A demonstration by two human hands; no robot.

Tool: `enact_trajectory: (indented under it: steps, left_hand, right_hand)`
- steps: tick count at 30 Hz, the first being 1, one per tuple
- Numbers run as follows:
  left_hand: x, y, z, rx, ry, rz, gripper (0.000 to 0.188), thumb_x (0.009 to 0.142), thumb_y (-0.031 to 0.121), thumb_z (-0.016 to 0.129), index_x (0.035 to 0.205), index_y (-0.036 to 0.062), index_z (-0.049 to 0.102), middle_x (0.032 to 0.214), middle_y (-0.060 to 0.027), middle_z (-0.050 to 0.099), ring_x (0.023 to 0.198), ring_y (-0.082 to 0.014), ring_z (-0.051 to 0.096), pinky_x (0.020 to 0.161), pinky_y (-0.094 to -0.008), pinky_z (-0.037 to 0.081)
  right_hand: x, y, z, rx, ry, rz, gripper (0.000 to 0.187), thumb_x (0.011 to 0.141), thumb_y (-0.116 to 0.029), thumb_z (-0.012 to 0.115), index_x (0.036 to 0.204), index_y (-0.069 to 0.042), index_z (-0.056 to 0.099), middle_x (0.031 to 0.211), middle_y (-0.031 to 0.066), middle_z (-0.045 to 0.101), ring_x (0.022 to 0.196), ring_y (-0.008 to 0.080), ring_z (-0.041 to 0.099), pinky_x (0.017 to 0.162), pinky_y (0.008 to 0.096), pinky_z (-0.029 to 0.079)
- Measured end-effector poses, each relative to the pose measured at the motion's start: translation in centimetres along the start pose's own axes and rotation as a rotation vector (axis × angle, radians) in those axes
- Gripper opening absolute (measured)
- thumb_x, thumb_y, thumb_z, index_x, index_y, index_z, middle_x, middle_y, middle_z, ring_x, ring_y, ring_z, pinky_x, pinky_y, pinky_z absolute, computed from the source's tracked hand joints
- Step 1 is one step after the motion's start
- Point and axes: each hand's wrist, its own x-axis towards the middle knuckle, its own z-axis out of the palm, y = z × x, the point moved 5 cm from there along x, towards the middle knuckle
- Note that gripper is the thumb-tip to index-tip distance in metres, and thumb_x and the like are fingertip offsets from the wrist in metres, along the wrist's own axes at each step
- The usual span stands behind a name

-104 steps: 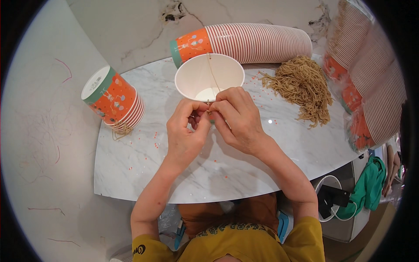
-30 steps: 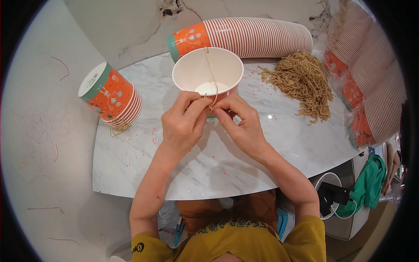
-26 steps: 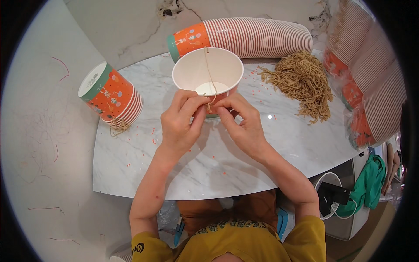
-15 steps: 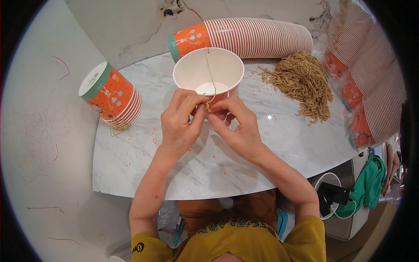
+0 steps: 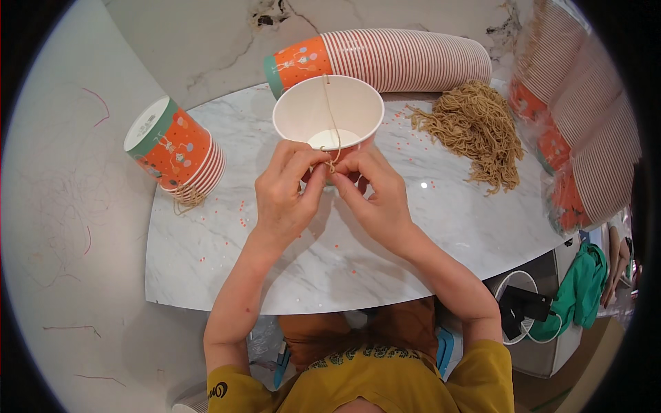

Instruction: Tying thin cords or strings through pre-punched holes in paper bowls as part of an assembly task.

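Note:
An open paper cup (image 5: 292, 113), white inside and orange outside, stands in front of me. Tan string (image 5: 332, 113) runs from a hole in its far rim across the mouth to the near rim, where a small loop or knot shows. My left hand (image 5: 286, 189) pinches the string at the near rim between thumb and forefinger. Close against it, my right hand (image 5: 375, 193) pinches the same string, its thumb and forefinger meeting at the knot. The curled fingers hide part of the cup's near wall.
An upside-down cup stack (image 5: 175, 144) with string at its rims stands left. A long row of nested cups (image 5: 406, 60) lies behind. A heap of cut tan strings (image 5: 478, 131) and plastic-wrapped cup stacks (image 5: 599, 144) are at right. Orange dots litter the marble-look table (image 5: 206, 275).
My fingertips have shifted slightly at the knot, with the right thumb and forefinger drawing up a little. The cup and the rest have stayed nearly where they were.

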Motion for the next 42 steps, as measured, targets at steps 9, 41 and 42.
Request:
enact_trajectory:
  steps: [9,41,42]
  left_hand:
    - [0.0,0.0,-0.1,-0.048,0.012,0.001,0.016,0.086,-0.005,0.071,0.099,0.0042,0.071,0.095,-0.0062,0.064,0.070,-0.0159,0.067,0.055,-0.0272,0.052]
    - [-0.3,-0.5,0.0,-0.032,0.011,-0.040,0.019,0.086,-0.010,0.068,0.101,0.0006,0.070,0.098,-0.0050,0.061,0.072,-0.0093,0.058,0.060,-0.0228,0.046]
    - [-0.3,-0.6,0.0,-0.032,0.011,-0.040,0.019,0.086,-0.010,0.068,0.101,0.0006,0.070,0.098,-0.0050,0.061,0.072,-0.0093,0.058,0.060,-0.0228,0.046]
  right_hand:
    - [0.6,-2.1,0.0,-0.431,0.109,-0.536,0.016,0.075,0.000,0.075,0.087,-0.003,0.066,0.104,0.0041,0.065,0.091,0.0237,0.063,0.070,0.0350,0.055]
    - [0.6,-1.6,-0.9,-0.324,-0.033,-0.495,0.020,0.071,0.004,0.071,0.082,-0.003,0.056,0.090,0.0094,0.058,0.080,0.0280,0.061,0.064,0.0377,0.050]
    - [0.6,-1.6,-0.9,-0.332,-0.026,-0.501,0.020,0.071,0.004,0.071,0.082,-0.003,0.056,0.090,0.0094,0.057,0.080,0.0279,0.060,0.063,0.0378,0.049]
